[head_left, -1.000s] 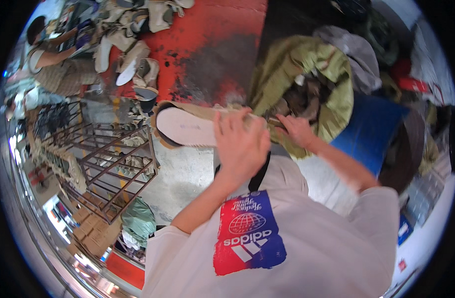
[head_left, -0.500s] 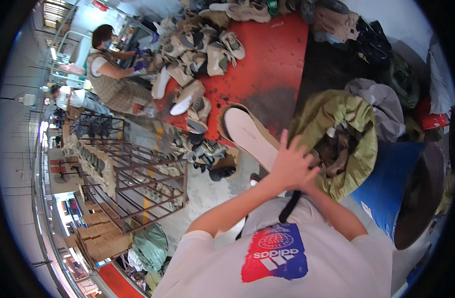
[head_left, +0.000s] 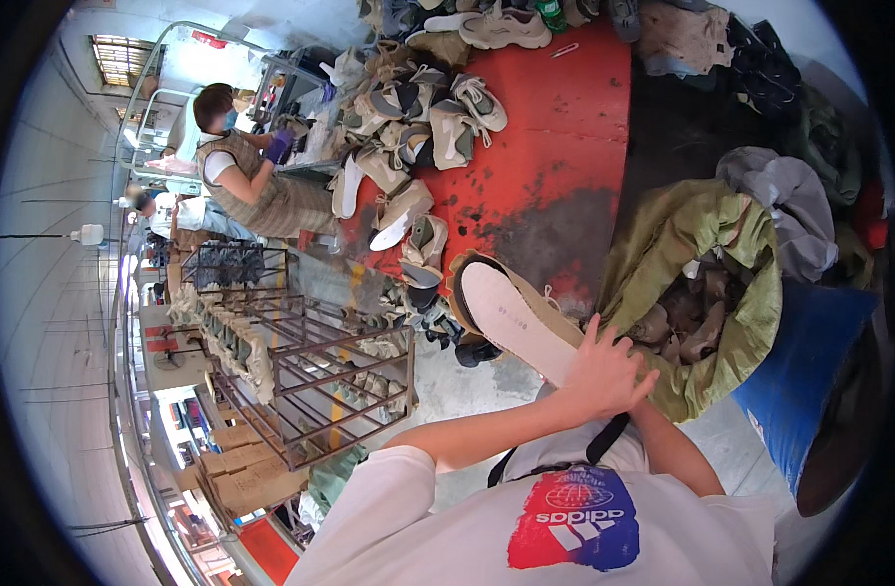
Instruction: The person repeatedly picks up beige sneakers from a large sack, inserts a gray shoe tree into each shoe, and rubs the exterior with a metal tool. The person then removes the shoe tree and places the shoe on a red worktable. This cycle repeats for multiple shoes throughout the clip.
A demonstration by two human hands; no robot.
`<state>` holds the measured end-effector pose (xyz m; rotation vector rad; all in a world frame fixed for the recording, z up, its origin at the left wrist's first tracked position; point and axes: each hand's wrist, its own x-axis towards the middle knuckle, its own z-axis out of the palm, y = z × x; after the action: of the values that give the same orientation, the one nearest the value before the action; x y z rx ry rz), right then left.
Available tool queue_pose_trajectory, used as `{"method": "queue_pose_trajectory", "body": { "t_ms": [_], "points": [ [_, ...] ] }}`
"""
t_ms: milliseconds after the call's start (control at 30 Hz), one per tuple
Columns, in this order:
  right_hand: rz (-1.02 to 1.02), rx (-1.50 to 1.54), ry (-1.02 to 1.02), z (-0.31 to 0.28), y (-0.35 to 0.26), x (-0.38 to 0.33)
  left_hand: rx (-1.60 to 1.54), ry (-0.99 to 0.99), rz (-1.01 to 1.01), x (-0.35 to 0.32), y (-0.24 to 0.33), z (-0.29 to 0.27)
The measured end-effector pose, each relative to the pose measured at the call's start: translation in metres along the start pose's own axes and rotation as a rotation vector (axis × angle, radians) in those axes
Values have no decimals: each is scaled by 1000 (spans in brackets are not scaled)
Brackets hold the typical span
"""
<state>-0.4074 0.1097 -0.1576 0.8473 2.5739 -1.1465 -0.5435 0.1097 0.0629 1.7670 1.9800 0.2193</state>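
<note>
A beige unfinished shoe [head_left: 521, 320] lies across my body, with its pale flat underside facing up. Dark lining and a tan rim show around its toe, which points up and left. My left hand [head_left: 603, 376] is closed over the heel end, its fingers bent and slightly spread on the far side. From the lower right comes my right forearm [head_left: 675, 447]; the right hand is hidden beneath the left one at the heel. Just beyond my hands stands an olive woven sack [head_left: 696, 210], its mouth open around several brownish pieces.
A red worktop [head_left: 564, 127] carries a heap of beige shoes [head_left: 418, 103]. To its left a co-worker [head_left: 242, 166] in purple gloves handles something dark. Metal racks [head_left: 340, 366] with shoes stand left, near cardboard boxes [head_left: 252, 469]. A blue drum [head_left: 809, 361] is at right.
The whole view has shifted, so most things sit farther right and lower. My hands stay at the shoe's heel. The co-worker's hands have come up and closer together.
</note>
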Motion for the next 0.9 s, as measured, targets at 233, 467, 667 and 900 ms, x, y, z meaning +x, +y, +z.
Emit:
{"method": "queue_pose_trajectory", "body": {
  "t_ms": [233, 467, 667, 900],
  "points": [
    [-6, 13, -6, 5, 1, 2, 94, 59, -3, 2, 0, 19],
    [0, -39, 12, 8, 5, 12, 199, 199, 38, 1, -4, 45],
    [-3, -75, 51, 14, 1, 29, 160, 238, 34, 1, -3, 36],
    [41, -130, -19, 13, -4, 41, 135, 386, -18, -7, -6, 49]
  ]
}}
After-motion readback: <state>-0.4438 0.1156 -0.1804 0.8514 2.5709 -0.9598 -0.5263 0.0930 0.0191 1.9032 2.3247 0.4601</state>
